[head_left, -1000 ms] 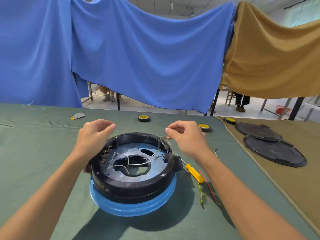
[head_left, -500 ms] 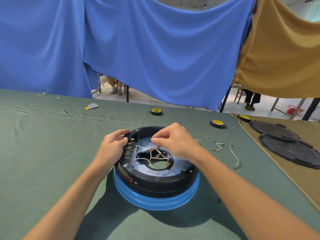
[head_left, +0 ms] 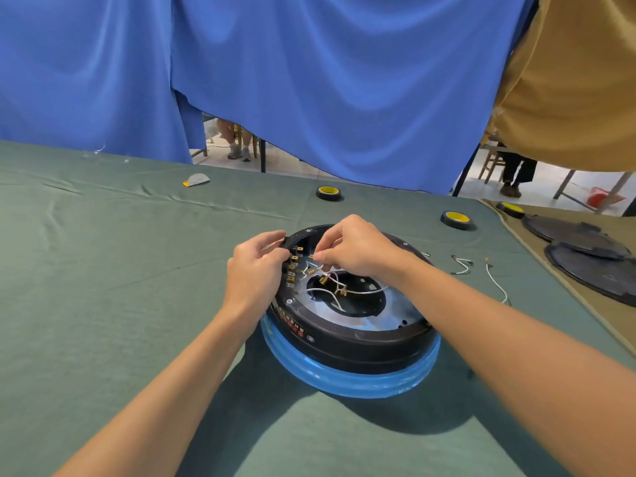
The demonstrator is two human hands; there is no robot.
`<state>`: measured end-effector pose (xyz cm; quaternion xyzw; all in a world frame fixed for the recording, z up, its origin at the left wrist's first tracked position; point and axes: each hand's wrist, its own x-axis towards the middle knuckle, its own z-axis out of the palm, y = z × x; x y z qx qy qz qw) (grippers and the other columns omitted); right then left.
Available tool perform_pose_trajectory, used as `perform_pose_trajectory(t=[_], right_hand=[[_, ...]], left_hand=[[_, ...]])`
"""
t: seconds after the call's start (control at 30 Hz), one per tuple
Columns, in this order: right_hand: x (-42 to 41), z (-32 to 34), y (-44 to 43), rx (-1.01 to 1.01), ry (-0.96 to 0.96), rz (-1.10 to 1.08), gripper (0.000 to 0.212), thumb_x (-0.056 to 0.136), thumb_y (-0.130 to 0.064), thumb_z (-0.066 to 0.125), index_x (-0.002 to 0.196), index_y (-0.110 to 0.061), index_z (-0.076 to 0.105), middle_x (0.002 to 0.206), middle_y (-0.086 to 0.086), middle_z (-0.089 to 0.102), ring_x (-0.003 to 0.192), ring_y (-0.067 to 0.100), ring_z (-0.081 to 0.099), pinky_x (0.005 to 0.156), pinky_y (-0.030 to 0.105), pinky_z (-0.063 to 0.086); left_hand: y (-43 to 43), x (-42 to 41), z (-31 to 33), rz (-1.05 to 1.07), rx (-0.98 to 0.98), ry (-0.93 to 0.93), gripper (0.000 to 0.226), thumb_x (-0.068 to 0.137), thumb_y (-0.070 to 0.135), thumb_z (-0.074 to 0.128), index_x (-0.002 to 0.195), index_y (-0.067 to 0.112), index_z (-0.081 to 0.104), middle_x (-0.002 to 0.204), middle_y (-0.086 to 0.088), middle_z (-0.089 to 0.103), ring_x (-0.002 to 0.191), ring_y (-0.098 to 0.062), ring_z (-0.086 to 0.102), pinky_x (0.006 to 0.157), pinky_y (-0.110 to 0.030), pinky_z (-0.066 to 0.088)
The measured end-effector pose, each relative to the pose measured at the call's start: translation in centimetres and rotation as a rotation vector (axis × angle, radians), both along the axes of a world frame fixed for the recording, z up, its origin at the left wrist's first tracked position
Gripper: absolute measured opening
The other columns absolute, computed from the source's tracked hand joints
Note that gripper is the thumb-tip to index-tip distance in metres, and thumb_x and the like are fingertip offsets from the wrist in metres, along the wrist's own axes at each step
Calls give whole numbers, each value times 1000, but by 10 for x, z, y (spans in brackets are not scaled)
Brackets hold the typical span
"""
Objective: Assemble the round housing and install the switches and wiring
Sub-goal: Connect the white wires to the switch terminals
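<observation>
Evidently limp, the white wire [head_left: 365, 290] is pinched at its stiffer terminal end by the right hand [head_left: 361, 251], while the rigid round housing [head_left: 361, 333] on the desk [head_left: 103, 287] is gripped at its rim by the left hand [head_left: 253, 273].

The round housing [head_left: 344, 335] is black plastic with a soft sheen, seated on a glossy, smooth blue plastic ring [head_left: 344, 383]. Its inner plate [head_left: 395, 315] looks like dull grey metal. The terminals [head_left: 294, 259] are bright brass-coloured metal, and the wires [head_left: 364, 290] wear smooth white insulation. Matt green cloth, lightly creased, covers the bench [head_left: 103, 270]. The tape rolls [head_left: 327, 192] are glossy black.
</observation>
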<state>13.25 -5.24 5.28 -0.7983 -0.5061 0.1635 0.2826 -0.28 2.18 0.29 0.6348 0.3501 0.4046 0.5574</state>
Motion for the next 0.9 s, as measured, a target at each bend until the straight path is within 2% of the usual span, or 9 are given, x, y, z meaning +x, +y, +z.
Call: perform_pose_trajectory(t=[0.1, 0.17, 0.27, 0.37, 0.47, 0.9], right_hand=[[0, 0, 6, 1, -5, -12, 10, 86, -19, 72, 77, -22, 74, 69, -7, 70, 76, 5, 63, 66, 23, 48], [-1, -1, 9, -5, -6, -7, 7, 86, -20, 72, 80, -22, 75, 76, -7, 70, 80, 6, 61, 66, 23, 46], [0, -3, 11, -11, -2, 3, 8, 87, -19, 72, 81, -23, 75, 79, -7, 68, 81, 8, 61, 67, 23, 47], [0, -6, 11, 7, 27, 3, 10, 87, -18, 71, 79, -24, 74, 81, -6, 70, 86, 12, 64, 79, 31, 54], [0, -7, 12, 15, 38, 8, 14, 87, -17, 71, 77, -25, 72, 82, -6, 69, 88, 14, 64, 84, 36, 55], [4, -7, 11, 28, 90, 30, 8, 87, -14, 71, 83, -19, 76, 83, -3, 72, 88, 15, 66, 87, 39, 56]], left_hand=[[2, 2, -5, 15, 5, -26, 36, 84, 7, 61, 119, 10, 69, 114, -4, 71, 112, -19, 64, 105, -45, 46], [5, 3, -8, 21, -3, -37, 36, 87, 3, 59, 121, 8, 67, 117, -6, 70, 114, -20, 63, 106, -44, 45], [5, 4, -9, 27, -7, -58, 36, 87, 4, 59, 122, 7, 67, 119, -5, 70, 116, -20, 62, 107, -43, 44], [5, 5, -11, 32, -8, -74, 36, 87, 5, 58, 121, 8, 68, 119, -5, 70, 115, -19, 62, 106, -42, 46], [7, 6, -12, 31, -13, -83, 35, 87, 5, 58, 120, 8, 68, 118, -5, 70, 114, -18, 63, 105, -41, 46], [7, 6, -13, 34, 1, -78, 34, 88, 7, 58, 120, 8, 68, 120, -6, 69, 115, -18, 62, 106, -42, 45]])
